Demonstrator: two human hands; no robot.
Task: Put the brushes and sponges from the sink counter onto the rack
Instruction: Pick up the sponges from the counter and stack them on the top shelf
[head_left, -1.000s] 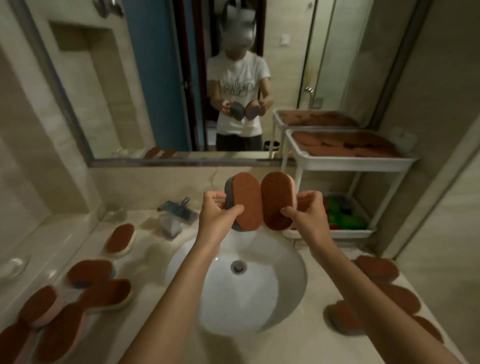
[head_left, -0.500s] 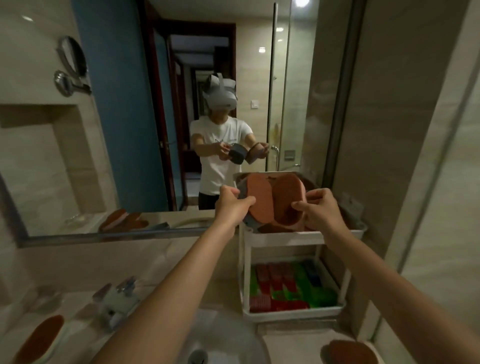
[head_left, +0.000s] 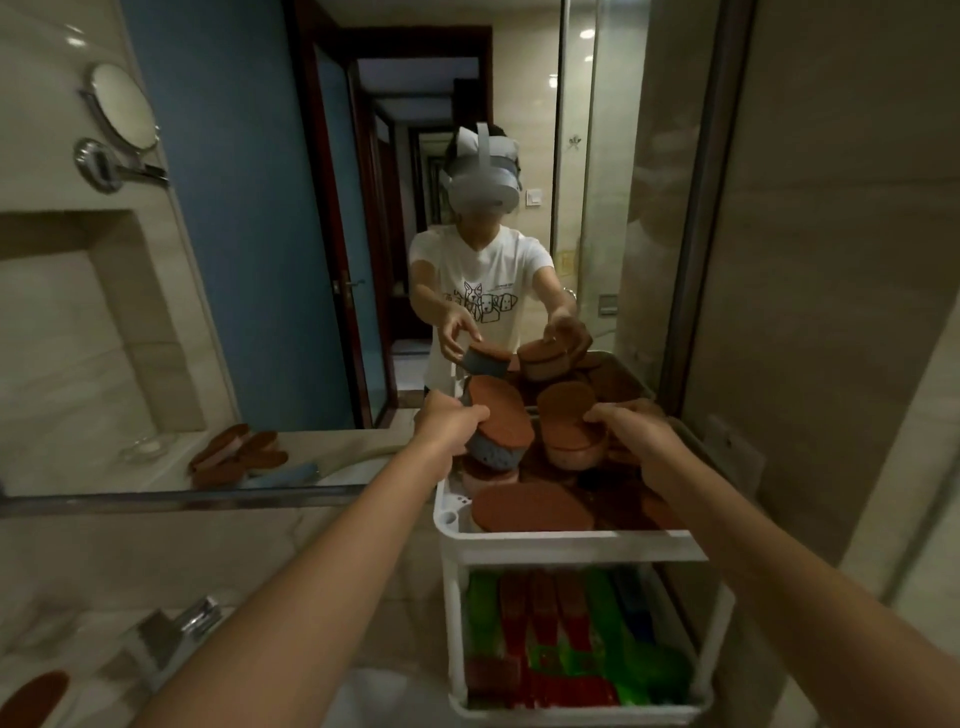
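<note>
Two sponges being lowered onto the rack's top shelf

The left hand (head_left: 447, 423) is pinching a blue-bodied sponge (head_left: 501, 426) by its rim and the right hand (head_left: 631, 431) is clasping a pinkish one (head_left: 569, 431), both above the white rack (head_left: 566, 540); oval, rough brown-topped, probably light and squashy, so edge grips should be serving well.

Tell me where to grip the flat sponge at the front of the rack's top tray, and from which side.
Grip the front sponge across its narrow width, fingers on the two long edges, coming from above. It lies flat with its brown face up, and the tray wall blocks its near edge, so a side approach looks poor. Both hands are busy: the left hand and right hand each hold a sponge.
</note>
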